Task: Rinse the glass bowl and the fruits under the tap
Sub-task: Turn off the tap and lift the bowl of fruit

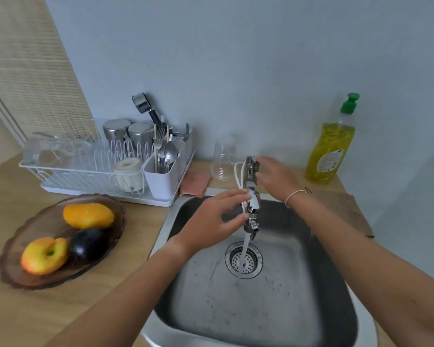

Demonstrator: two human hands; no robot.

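Observation:
A brown glass bowl (35, 269) sits on the wooden counter left of the sink. In it lie an orange-yellow mango (88, 215), a dark avocado (88, 244) and a yellow-red apple (44, 255). A chrome tap (252, 204) reaches over the steel sink (298, 284), and water runs from it onto the drain (243, 260). My left hand (211, 221) is beside the spout, fingers spread and touching its left side. My right hand (273, 175) rests at the tap's handle at the back, fingers extended against it.
A white dish rack (98, 176) with glasses, steel cups and cutlery stands behind the bowl. A clear plastic cup (223, 159) stands behind the tap. A yellow dish soap bottle (332, 146) is at the back right, a brown cloth (343, 209) beside the sink.

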